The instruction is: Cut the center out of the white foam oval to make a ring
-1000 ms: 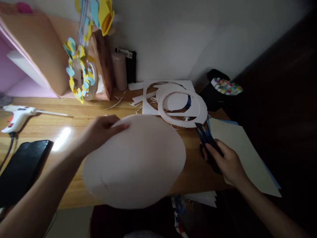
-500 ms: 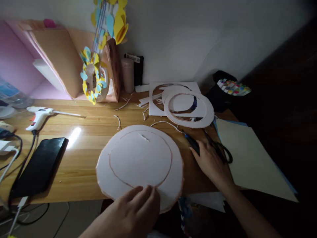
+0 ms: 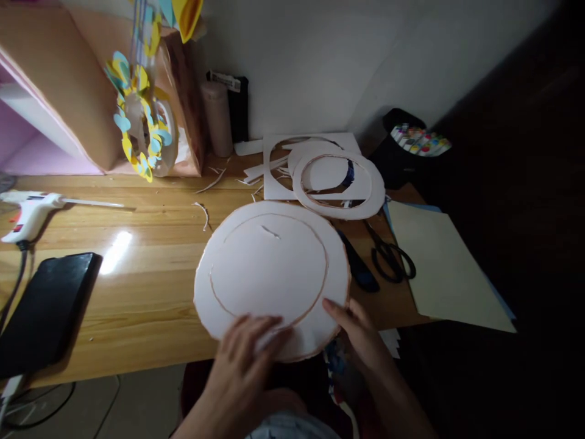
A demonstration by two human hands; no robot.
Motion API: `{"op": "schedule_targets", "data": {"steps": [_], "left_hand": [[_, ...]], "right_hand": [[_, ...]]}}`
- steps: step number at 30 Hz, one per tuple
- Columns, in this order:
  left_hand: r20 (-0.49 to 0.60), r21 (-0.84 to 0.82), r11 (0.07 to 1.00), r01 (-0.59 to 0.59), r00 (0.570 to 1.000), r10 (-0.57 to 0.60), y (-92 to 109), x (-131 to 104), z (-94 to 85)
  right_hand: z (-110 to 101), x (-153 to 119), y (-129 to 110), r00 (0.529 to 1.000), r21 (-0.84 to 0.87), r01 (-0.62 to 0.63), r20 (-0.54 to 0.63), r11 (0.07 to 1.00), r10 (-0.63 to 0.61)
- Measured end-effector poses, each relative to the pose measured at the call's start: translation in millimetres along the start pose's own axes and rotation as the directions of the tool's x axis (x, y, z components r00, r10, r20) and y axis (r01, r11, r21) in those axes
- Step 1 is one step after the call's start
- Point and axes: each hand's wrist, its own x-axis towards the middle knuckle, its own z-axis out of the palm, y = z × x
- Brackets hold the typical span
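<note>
A white board disc (image 3: 269, 274) with a ring-shaped cut line lies at the near edge of the table, its front part jutting past it. My right hand (image 3: 359, 329) grips the disc's right rim, thumb on top and fingers beneath. Over the near part of the disc lies my left hand (image 3: 249, 350), fingers apart and slightly blurred. A thin white scrap (image 3: 270, 231) rests on the disc. Just right of the disc are a dark-handled cutter (image 3: 359, 262), partly hidden by it, and black scissors (image 3: 392, 259).
Behind the disc are a white ring (image 3: 375, 189) and a square board with a round hole (image 3: 274, 183). A glue gun (image 3: 30, 213) and black phone (image 3: 50, 305) lie left. Cream paper (image 3: 448, 268) and a marker case (image 3: 397, 164) stand right. A flower-trimmed ornament (image 3: 141, 134) hangs left.
My right hand has let go of the cutter and taken hold of the disc's right rim. My left hand's fingers have loosened and spread. The view has shifted right.
</note>
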Motion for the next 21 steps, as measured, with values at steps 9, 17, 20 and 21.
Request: {"op": "schedule_targets", "data": {"steps": [9,17,20,21], "left_hand": [[0.271,-0.556,0.019,0.831,0.203,-0.941,-67.1,22.2,-60.3],[0.383,-0.638,-0.163,0.752,0.127,-0.915,-76.7,18.9,-52.8],[0.38,-0.649,-0.173,0.741,0.119,-0.917,-75.3,20.3,-52.7],[0.379,-0.651,-0.177,0.738,0.114,-0.919,-74.6,20.9,-52.9]], "right_hand": [[6.0,-0.5,-3.3,0.98,0.035,0.041,0.195,0.999,-0.048],[20.4,5.7,-7.3,0.953,0.143,0.028,0.294,0.989,-0.069],[23.1,7.4,-8.2,0.952,0.182,0.013,0.297,0.983,-0.067],[24.2,7.9,-8.2,0.955,0.194,0.001,0.29,0.981,-0.058]]}}
